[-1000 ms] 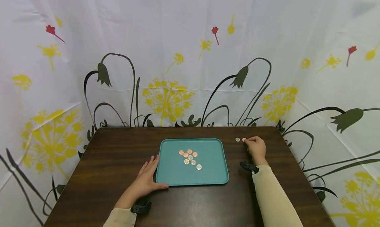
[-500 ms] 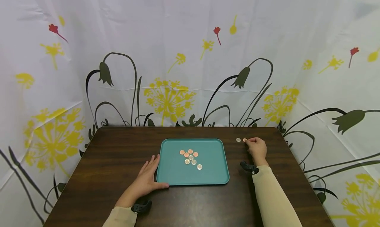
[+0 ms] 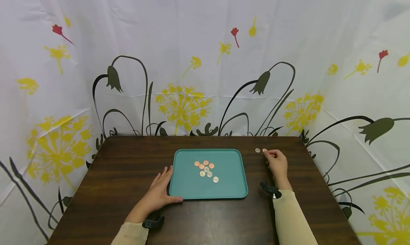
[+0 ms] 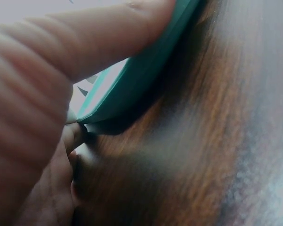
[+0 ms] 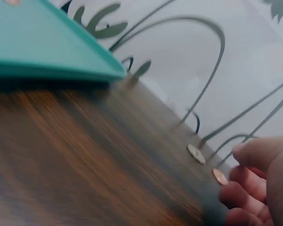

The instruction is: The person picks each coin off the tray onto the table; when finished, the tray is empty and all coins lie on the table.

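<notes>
My left hand (image 3: 159,193) lies spread along the left side of the teal tray (image 3: 179,190). Its thumb (image 4: 108,35) rests over the near rim, and the fingers reach up the left edge. Several copper coins (image 3: 196,163) and silver coins (image 3: 216,180) lie grouped in the tray. Past the tray's right side, my right hand (image 3: 277,165) has its fingertips right at a copper coin (image 3: 264,150) on the table. In the right wrist view this coin (image 5: 220,176) lies beside the loosely bent fingers, with the thumb apart from it. A silver coin (image 3: 257,150) sits just left of it.
The dark wooden table (image 3: 205,223) ends at a back edge close behind the two loose coins. A white curtain (image 3: 205,42) with printed flowers hangs behind and at both sides. Each wrist wears a black band (image 3: 153,223).
My right wrist has drawn slightly toward me while its fingertips stay at the copper coin. The left hand, the tray and the coins keep their places; the head view has shifted a little.
</notes>
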